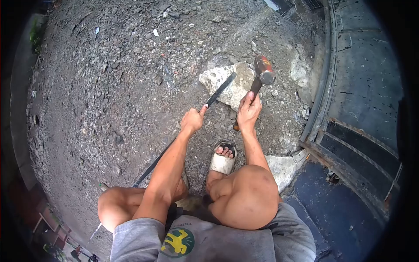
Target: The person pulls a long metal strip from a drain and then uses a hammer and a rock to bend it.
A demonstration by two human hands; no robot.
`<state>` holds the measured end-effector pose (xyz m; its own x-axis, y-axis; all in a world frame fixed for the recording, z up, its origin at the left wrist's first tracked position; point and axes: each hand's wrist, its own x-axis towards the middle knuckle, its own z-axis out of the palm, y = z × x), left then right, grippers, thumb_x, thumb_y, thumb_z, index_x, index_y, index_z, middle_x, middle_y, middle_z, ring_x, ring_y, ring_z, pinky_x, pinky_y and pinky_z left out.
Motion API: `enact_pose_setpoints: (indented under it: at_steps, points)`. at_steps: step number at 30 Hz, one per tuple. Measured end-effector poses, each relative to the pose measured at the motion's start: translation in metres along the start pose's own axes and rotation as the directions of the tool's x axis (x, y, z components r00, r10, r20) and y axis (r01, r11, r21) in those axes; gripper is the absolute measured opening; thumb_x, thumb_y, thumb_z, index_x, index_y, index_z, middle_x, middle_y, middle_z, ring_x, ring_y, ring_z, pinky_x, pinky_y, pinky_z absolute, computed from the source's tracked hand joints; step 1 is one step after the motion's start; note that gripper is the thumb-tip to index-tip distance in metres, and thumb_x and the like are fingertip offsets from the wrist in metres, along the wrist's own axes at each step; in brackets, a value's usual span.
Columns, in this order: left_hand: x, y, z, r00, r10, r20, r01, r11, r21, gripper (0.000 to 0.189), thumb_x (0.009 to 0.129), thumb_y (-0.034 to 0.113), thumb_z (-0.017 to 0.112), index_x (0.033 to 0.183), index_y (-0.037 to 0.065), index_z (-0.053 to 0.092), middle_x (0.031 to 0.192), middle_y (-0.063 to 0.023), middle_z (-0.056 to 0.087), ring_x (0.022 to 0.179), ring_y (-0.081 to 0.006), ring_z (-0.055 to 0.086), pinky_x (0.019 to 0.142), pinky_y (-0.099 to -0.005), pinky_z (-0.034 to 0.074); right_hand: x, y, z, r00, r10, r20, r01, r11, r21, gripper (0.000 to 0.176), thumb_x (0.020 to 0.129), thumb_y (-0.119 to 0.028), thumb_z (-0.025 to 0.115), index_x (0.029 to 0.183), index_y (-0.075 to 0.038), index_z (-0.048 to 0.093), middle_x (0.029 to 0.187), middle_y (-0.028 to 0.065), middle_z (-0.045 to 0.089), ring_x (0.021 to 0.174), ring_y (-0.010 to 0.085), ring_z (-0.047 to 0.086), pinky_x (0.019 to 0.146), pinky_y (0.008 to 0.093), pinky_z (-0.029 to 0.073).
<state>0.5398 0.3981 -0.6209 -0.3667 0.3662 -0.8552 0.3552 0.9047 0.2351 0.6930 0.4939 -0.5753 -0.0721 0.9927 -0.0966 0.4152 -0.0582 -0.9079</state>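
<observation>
My left hand (193,119) is wrapped round a long, dark, flat metal bar (221,89). The bar's far end lies over a pale, rough chunk of rock or concrete (219,78), and its other end runs back past my left forearm toward my knee. In my right hand (249,112) is a short-handled sledgehammer (264,70) with a worn red and grey head. The hammer is raised beside the chunk's right side, its head apart from the bar. Its handle's lower end sticks out below my fist.
Loose gravel (109,96) covers the ground around me. To the right stands a grey metal panel (362,83) with a raised frame edge and rusty rebar (360,150). Another pale slab (284,169) lies by my right knee. My sandalled foot (223,159) is close below the chunk.
</observation>
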Motion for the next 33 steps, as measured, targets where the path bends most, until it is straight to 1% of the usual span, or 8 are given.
enact_pose_setpoints:
  at_steps: [6, 13, 16, 17, 21, 26, 31, 33]
  points:
    - [0.012, 0.001, -0.001, 1.000, 0.014, -0.007, -0.014, 1.000, 0.025, 0.076, 0.088, 0.066, 0.039, 0.107, -0.004, 0.063, 0.111, -0.0282, 0.061, 0.109, -0.0403, 0.057, 0.093, -0.0465, 0.044, 0.005, 0.061, -0.011, 0.955, 0.229, 0.190, -0.152, 0.925, -0.349, 0.048, 0.097, -0.040, 0.044, 0.082, 0.004, 0.057, 0.057, 0.0165, 0.049, 0.054, 0.0244, 0.050, 0.056, 0.0426, 0.041]
    - [-0.001, 0.007, -0.002, 0.999, -0.006, 0.054, 0.006, 1.000, 0.000, 0.079, 0.087, 0.068, 0.037, 0.107, -0.003, 0.063, 0.113, -0.0270, 0.061, 0.110, -0.0392, 0.057, 0.093, -0.0462, 0.044, -0.001, 0.016, -0.006, 0.987, -0.135, -0.086, 0.147, 0.978, 0.151, 0.045, 0.101, -0.040, 0.035, 0.072, -0.006, 0.041, 0.051, 0.0004, 0.042, 0.042, 0.0082, 0.042, 0.039, 0.0234, 0.031]
    - [0.000, 0.007, -0.006, 0.999, -0.016, 0.039, 0.015, 1.000, 0.003, 0.079, 0.087, 0.069, 0.037, 0.107, -0.003, 0.063, 0.113, -0.0265, 0.061, 0.110, -0.0394, 0.057, 0.093, -0.0464, 0.044, -0.018, 0.068, 0.013, 0.994, 0.047, 0.096, -0.021, 0.966, -0.258, 0.049, 0.099, -0.039, 0.042, 0.071, 0.000, 0.049, 0.052, 0.0072, 0.046, 0.048, 0.0171, 0.048, 0.046, 0.0368, 0.036]
    - [0.001, 0.006, -0.004, 1.000, -0.004, 0.025, 0.004, 1.000, -0.001, 0.079, 0.087, 0.069, 0.037, 0.107, -0.003, 0.063, 0.113, -0.0265, 0.061, 0.110, -0.0394, 0.057, 0.093, -0.0464, 0.044, -0.015, 0.072, 0.015, 0.959, 0.226, 0.170, -0.160, 0.930, -0.330, 0.048, 0.097, -0.039, 0.045, 0.084, 0.005, 0.058, 0.063, 0.0247, 0.054, 0.062, 0.0409, 0.056, 0.061, 0.0470, 0.042]
    - [0.003, 0.007, 0.000, 1.000, 0.000, -0.005, 0.000, 0.999, 0.034, 0.080, 0.087, 0.069, 0.037, 0.109, -0.003, 0.063, 0.115, -0.0268, 0.060, 0.112, -0.0390, 0.056, 0.093, -0.0459, 0.044, 0.000, 0.034, -0.001, 0.969, 0.200, 0.143, -0.146, 0.936, -0.320, 0.053, 0.096, -0.043, 0.042, 0.083, 0.005, 0.058, 0.061, 0.0238, 0.053, 0.059, 0.0395, 0.055, 0.059, 0.0462, 0.042]
    - [0.003, 0.006, 0.008, 0.998, 0.041, -0.047, -0.043, 0.998, -0.048, 0.086, 0.087, 0.069, 0.039, 0.093, -0.013, 0.064, 0.101, -0.0360, 0.060, 0.104, -0.0445, 0.059, 0.090, -0.0462, 0.045, -0.003, 0.009, -0.003, 0.998, 0.055, -0.016, -0.053, 0.993, 0.103, 0.042, 0.099, -0.035, 0.043, 0.079, 0.001, 0.051, 0.049, 0.0043, 0.040, 0.044, 0.0132, 0.042, 0.044, 0.0337, 0.033]
    - [0.010, 0.002, 0.009, 0.993, 0.078, -0.094, -0.081, 0.996, -0.032, 0.084, 0.088, 0.068, 0.040, 0.087, -0.013, 0.064, 0.094, -0.0359, 0.061, 0.097, -0.0445, 0.061, 0.085, -0.0470, 0.046, -0.003, 0.074, 0.002, 0.964, 0.210, 0.163, -0.126, 0.901, -0.415, 0.044, 0.096, -0.037, 0.046, 0.089, 0.004, 0.061, 0.065, 0.0265, 0.058, 0.064, 0.0438, 0.059, 0.060, 0.0486, 0.043]
    - [0.024, 0.000, 0.006, 0.988, 0.138, -0.073, -0.142, 0.989, -0.053, 0.084, 0.087, 0.067, 0.041, 0.084, -0.013, 0.064, 0.091, -0.0364, 0.060, 0.095, -0.0439, 0.062, 0.083, -0.0471, 0.046, 0.016, 0.052, -0.009, 0.927, 0.286, 0.243, -0.171, 0.898, -0.405, 0.050, 0.096, -0.041, 0.045, 0.085, 0.006, 0.060, 0.063, 0.0257, 0.056, 0.062, 0.0398, 0.058, 0.061, 0.0472, 0.043]
